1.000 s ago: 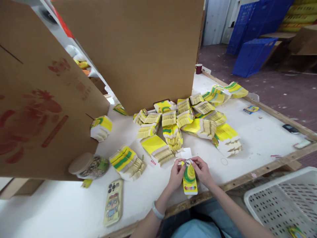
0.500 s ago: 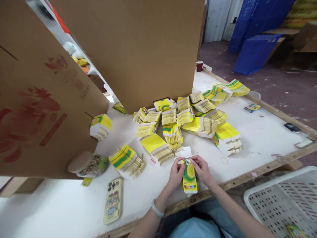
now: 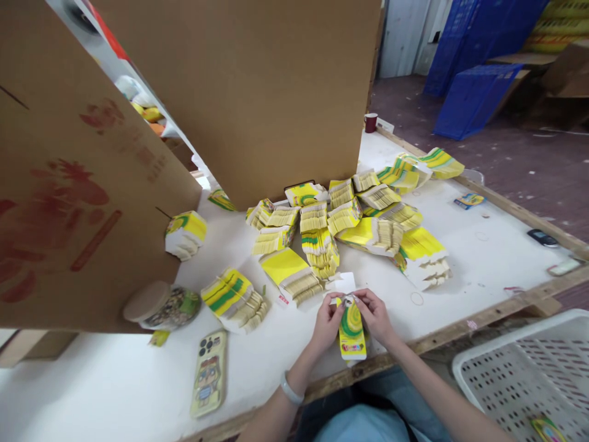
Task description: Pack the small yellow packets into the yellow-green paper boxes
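Note:
A small yellow carton (image 3: 352, 331) with a green swirl print lies near the table's front edge, its white flaps toward the far side. My left hand (image 3: 328, 320) pinches the carton's upper left, thumb and fingertips closed at the flap end. From the other side my right hand (image 3: 372, 313) grips the same end, its fingertips almost meeting the left ones. What the fingertips do at the flaps is too small to make out. Just beyond the hands are stacks of flat yellow cartons (image 3: 291, 274), fanned across the white table (image 3: 469, 245).
Tall cardboard sheets (image 3: 239, 98) stand at the back and left. A jar (image 3: 161, 306) and a phone (image 3: 208, 374) lie to the left. A white basket (image 3: 519, 362) is at the lower right. A dark red mug (image 3: 370, 123) stands at the far edge.
Almost nothing differs. Both hands stay at the flap end of the carton, and the view has shifted very slightly.

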`<action>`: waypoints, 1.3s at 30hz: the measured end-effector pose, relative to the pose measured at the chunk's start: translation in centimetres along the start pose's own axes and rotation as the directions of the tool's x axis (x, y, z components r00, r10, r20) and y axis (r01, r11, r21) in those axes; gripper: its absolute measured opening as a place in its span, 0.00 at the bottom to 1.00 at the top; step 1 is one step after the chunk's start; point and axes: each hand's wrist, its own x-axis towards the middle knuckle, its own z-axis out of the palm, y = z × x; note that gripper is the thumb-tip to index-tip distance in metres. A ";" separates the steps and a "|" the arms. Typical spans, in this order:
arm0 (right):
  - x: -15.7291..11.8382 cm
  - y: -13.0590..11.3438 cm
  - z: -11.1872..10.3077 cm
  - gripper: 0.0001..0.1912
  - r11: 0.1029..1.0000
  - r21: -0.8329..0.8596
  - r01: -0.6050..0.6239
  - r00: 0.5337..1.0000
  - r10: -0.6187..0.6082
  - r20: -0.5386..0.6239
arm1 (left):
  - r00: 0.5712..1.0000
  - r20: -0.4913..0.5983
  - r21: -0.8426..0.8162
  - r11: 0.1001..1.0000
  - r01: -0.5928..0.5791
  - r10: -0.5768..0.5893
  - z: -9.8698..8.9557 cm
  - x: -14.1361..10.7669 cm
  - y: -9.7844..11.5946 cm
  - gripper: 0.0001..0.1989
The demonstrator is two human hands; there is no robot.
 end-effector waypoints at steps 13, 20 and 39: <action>0.0 0.0 0.1 0.17 1.000 0.007 -0.015 1.000 0.015 0.019 | 1.000 -0.019 0.001 1.000 0.007 -0.007 0.2 -0.1 0.6 0.27; 0.0 0.6 0.0 0.17 1.000 0.009 -0.021 1.000 0.021 0.023 | 1.000 -0.022 0.000 1.000 0.000 0.000 0.1 -0.3 0.4 0.27; -0.5 0.0 -0.4 0.18 0.989 -0.139 0.041 0.997 -0.049 -0.052 | 0.998 0.064 -0.082 0.996 0.026 -0.020 0.1 -0.5 1.1 0.25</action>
